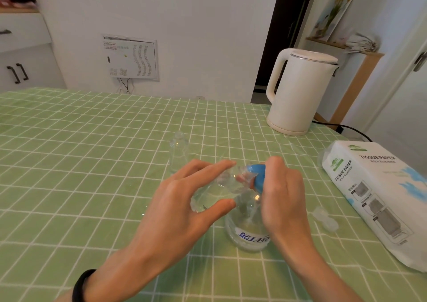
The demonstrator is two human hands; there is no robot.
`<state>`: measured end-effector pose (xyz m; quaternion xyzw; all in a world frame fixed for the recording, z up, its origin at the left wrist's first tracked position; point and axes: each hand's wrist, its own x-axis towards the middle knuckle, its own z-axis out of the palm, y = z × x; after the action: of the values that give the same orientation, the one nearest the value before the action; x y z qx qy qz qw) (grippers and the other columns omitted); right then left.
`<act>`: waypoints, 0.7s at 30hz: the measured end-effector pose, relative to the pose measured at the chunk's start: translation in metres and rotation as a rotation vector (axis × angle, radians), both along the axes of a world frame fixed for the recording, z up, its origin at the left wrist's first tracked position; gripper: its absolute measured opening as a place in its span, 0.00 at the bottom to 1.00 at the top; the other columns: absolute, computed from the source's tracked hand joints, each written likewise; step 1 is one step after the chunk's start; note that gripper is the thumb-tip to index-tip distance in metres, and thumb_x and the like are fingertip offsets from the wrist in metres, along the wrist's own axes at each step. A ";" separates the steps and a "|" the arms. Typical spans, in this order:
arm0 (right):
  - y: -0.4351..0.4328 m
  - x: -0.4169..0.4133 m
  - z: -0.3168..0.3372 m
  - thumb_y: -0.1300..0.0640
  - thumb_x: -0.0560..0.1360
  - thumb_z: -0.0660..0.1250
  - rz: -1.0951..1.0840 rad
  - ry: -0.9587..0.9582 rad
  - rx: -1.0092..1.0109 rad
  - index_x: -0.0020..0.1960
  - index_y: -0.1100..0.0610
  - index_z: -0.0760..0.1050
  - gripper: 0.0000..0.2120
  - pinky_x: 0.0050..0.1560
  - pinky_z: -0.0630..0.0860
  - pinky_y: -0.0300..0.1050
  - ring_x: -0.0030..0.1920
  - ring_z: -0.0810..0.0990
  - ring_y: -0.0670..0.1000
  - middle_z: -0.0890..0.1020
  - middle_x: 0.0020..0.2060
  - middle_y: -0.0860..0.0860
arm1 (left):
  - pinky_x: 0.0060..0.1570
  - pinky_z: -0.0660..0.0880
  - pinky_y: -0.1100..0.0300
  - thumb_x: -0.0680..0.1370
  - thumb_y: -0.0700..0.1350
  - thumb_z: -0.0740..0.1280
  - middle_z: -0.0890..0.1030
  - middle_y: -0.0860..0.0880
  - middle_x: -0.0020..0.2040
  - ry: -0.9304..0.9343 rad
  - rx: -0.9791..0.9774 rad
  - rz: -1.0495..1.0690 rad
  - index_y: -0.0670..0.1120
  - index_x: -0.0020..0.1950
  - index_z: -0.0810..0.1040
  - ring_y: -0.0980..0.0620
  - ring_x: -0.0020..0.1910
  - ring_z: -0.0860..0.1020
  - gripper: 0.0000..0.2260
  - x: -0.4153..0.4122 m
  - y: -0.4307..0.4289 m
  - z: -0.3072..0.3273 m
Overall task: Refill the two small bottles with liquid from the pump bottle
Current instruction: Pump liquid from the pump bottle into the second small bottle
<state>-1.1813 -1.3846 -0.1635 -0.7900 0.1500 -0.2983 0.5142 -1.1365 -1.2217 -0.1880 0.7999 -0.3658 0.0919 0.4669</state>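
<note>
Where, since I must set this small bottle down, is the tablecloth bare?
Bare tablecloth spreads left of the standing small bottle, and between it and the kettle. Crowded: between pump bottle, clear cap and tissue pack.

You can read "TISSUE PAPER" twice on the tissue pack (374, 186), and blue Chinese characters, 蓝月亮, on the label of the pump bottle (250, 235).
</note>
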 end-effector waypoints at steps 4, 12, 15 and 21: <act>-0.003 0.000 -0.003 0.39 0.78 0.48 0.018 -0.015 0.009 0.22 0.51 0.64 0.29 0.31 0.66 0.51 0.24 0.65 0.49 0.69 0.21 0.53 | 0.59 0.71 0.74 0.75 0.62 0.72 0.80 0.66 0.60 -0.004 -0.015 -0.006 0.63 0.74 0.76 0.64 0.61 0.79 0.26 0.000 0.000 0.000; -0.001 0.000 -0.001 0.38 0.77 0.47 0.029 -0.019 -0.018 0.25 0.52 0.57 0.26 0.30 0.61 0.50 0.25 0.60 0.49 0.63 0.22 0.50 | 0.61 0.73 0.70 0.75 0.61 0.72 0.80 0.67 0.60 -0.002 -0.023 0.000 0.64 0.73 0.76 0.63 0.61 0.80 0.26 -0.001 0.000 0.001; -0.001 0.000 -0.001 0.39 0.74 0.48 0.036 -0.032 -0.023 0.26 0.54 0.56 0.24 0.30 0.60 0.55 0.26 0.59 0.50 0.63 0.23 0.54 | 0.59 0.71 0.73 0.74 0.61 0.72 0.80 0.67 0.60 -0.007 -0.008 0.006 0.64 0.73 0.76 0.65 0.61 0.79 0.26 0.000 0.000 0.000; -0.004 0.000 -0.004 0.47 0.77 0.51 0.015 -0.044 -0.039 0.23 0.51 0.59 0.25 0.26 0.59 0.43 0.24 0.58 0.47 0.62 0.19 0.45 | 0.60 0.72 0.72 0.74 0.62 0.71 0.80 0.67 0.60 -0.005 0.000 0.011 0.65 0.73 0.75 0.65 0.61 0.79 0.26 -0.002 0.000 0.000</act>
<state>-1.1813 -1.3890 -0.1680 -0.7943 0.1268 -0.3145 0.5041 -1.1381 -1.2218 -0.1877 0.8016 -0.3624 0.0965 0.4656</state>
